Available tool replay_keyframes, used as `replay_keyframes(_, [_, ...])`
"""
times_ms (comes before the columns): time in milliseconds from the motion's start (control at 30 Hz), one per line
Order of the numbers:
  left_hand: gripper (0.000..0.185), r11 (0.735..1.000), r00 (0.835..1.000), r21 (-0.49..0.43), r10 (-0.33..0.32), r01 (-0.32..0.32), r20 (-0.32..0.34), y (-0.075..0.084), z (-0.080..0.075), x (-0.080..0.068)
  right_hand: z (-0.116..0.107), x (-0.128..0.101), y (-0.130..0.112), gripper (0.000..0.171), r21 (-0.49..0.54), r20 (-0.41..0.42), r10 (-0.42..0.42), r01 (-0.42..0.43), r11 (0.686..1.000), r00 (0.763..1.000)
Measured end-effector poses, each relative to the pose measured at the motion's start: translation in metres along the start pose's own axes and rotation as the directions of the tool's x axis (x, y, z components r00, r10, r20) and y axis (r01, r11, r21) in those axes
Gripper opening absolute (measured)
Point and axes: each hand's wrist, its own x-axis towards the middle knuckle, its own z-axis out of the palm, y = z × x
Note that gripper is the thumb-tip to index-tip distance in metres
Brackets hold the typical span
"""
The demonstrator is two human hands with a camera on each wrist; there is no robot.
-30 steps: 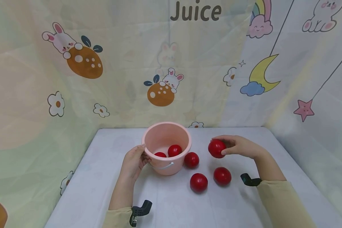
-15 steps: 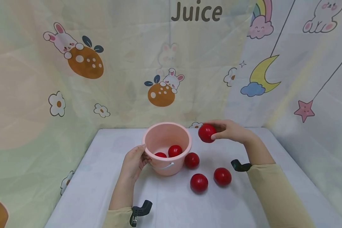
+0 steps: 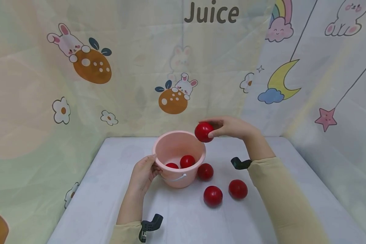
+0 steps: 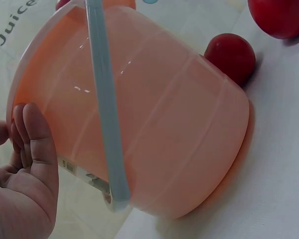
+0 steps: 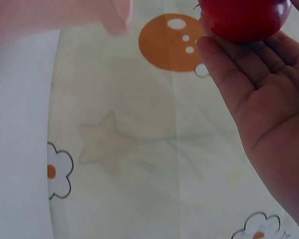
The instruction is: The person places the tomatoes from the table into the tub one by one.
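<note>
Lighting: bright, soft, even; my head view is sharp at centre, with the backdrop (image 3: 183,67) bowed toward the edges. Shadows: faint, short, beneath the bucket (image 3: 179,157) and the tomatoes on the table (image 3: 109,203). Glare: small highlights on the tomato (image 3: 203,131) I hold. My wrist views: close, the bucket rim (image 5: 65,15) a pale blur.

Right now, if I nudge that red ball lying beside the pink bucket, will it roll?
Probably: the red ball looks round and smooth on a flat table, so it may roll. The pink bucket beside it would likely stop it leftward.
</note>
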Motion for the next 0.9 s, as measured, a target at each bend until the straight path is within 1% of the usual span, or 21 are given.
replay_keyframes(233, [0.046, 1.000, 1.000, -0.008, -0.004, 0.004, 0.008, 0.000, 0.000, 0.000, 0.013, 0.026, -0.019, 0.066, -0.007, 0.071, -0.013, 0.014, 1.000, 0.997])
replay_keyframes(400, [0.047, 1.000, 1.000, -0.012, -0.010, 0.010, 0.005, 0.000, -0.001, 0.000, 0.021, 0.042, -0.030, 0.064, 0.011, 0.119, -0.023, 0.022, 1.000, 0.993])
replay_keyframes(500, [0.046, 1.000, 1.000, -0.001, -0.013, 0.013, -0.001, 0.001, -0.002, 0.001, 0.027, 0.053, -0.034, 0.062, -0.006, 0.147, -0.019, 0.021, 1.000, 0.989])
replay_keyframes(700, [0.043, 1.000, 1.000, 0.003, -0.025, 0.025, -0.002, 0.001, -0.002, 0.001, 0.040, 0.075, -0.040, 0.055, -0.062, 0.221, -0.023, 0.038, 0.997, 0.975])
replay_keyframes(900, [0.043, 1.000, 1.000, 0.004, -0.019, 0.019, 0.005, 0.001, -0.002, 0.001, 0.054, 0.089, -0.045, 0.051, -0.082, 0.293, 0.003, 0.022, 0.996, 0.956])
